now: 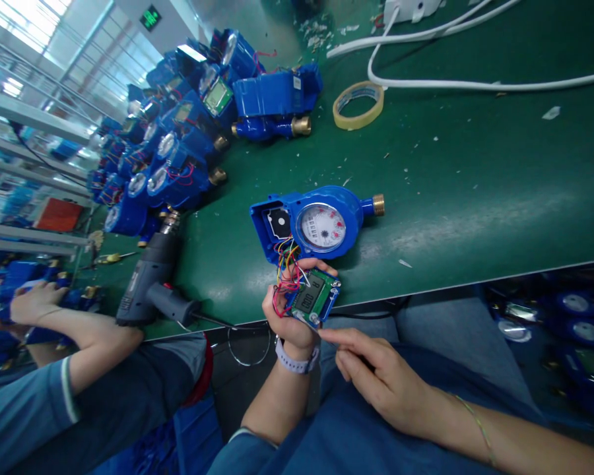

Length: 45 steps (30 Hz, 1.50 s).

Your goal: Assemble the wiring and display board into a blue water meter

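While the left hand curls around the display below centre, the right hand, forefinger outstretched, thumb apart, seems to adjust its lower corner, calling for steady support.

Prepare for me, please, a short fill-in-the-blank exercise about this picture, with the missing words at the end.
1. The small circuit board with a display rests in the person's ____ grip.
2. Thin coloured ____ run between this board and the blue meter.
3. The right grip has its ____ finger stretched out towards the board.
4. The roll of tape lies on a table whose surface is ____.

Missing words: left; wires; index; green.
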Motion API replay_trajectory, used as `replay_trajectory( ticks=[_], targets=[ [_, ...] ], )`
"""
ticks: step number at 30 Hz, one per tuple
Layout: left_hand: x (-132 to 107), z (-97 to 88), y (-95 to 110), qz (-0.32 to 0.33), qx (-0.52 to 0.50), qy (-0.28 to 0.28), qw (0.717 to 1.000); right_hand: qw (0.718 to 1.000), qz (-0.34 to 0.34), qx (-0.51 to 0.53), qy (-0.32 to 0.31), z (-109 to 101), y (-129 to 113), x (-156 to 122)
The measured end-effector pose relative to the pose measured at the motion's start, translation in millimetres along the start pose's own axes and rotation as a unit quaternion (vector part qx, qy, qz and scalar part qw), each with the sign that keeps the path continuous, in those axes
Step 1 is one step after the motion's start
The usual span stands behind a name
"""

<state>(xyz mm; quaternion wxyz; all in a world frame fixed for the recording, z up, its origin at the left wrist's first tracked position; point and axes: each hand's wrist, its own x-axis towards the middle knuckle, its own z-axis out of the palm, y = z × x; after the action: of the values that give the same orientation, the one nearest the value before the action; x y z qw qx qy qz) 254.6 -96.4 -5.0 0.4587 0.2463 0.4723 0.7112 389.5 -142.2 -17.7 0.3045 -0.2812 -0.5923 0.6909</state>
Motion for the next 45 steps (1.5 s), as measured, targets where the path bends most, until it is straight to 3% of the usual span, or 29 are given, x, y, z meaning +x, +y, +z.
replay_trajectory(
  ticks=[5, 11, 13, 17, 20, 23, 25, 28, 31, 40, 45],
  targets=[
    [1.4, -2.2, 3.5, -0.011, -0.001, -0.032, 0.999, 0.996, 0.055, 0.028, -0.057, -17.7, -13.1, 6.1],
    [0.1, -8.6, 4.9, -0.011, 0.025, -0.091, 0.995, 0.982, 0.046, -0.140, -0.123, -52.5, -43.5, 20.5],
    [0.0, -11.5, 4.9, -0.001, 0.045, -0.119, 0.992, 0.975, 0.070, -0.149, -0.149, -59.7, -54.0, 26.8],
    [-0.7, -13.0, 4.7, 0.024, 0.066, -0.124, 0.990, 0.948, 0.243, 0.013, -0.207, -58.6, -61.4, 35.6],
    [-2.4, -11.8, 3.8, 0.035, 0.066, -0.085, 0.994, 0.926, 0.299, 0.145, -0.181, -47.0, -51.5, 34.2],
    [-4.3, -10.4, 2.9, 0.003, 0.057, -0.057, 0.997, 0.927, 0.283, 0.198, -0.149, -32.7, -36.6, 27.3],
    [-4.8, -9.6, 2.8, -0.009, 0.055, -0.040, 0.998, 0.943, 0.245, 0.186, -0.128, -24.2, -28.9, 22.4],
    [-4.1, -9.0, 2.8, -0.007, 0.043, -0.030, 0.999, 0.983, 0.140, 0.093, -0.076, -15.1, -23.5, 17.1],
    [-2.4, -9.4, 2.0, -0.014, 0.011, -0.053, 0.998, 0.999, 0.043, -0.005, -0.025, -10.0, -22.1, 14.0],
    [-2.5, -2.6, 2.0, 0.012, 0.037, -0.010, 0.999, 0.985, -0.071, -0.152, 0.028, -2.5, -13.3, 2.7],
    [-2.9, -1.6, 6.5, 0.013, 0.051, -0.015, 0.999, 0.961, -0.073, -0.264, -0.043, -12.8, -18.4, 7.7]
  ],
)
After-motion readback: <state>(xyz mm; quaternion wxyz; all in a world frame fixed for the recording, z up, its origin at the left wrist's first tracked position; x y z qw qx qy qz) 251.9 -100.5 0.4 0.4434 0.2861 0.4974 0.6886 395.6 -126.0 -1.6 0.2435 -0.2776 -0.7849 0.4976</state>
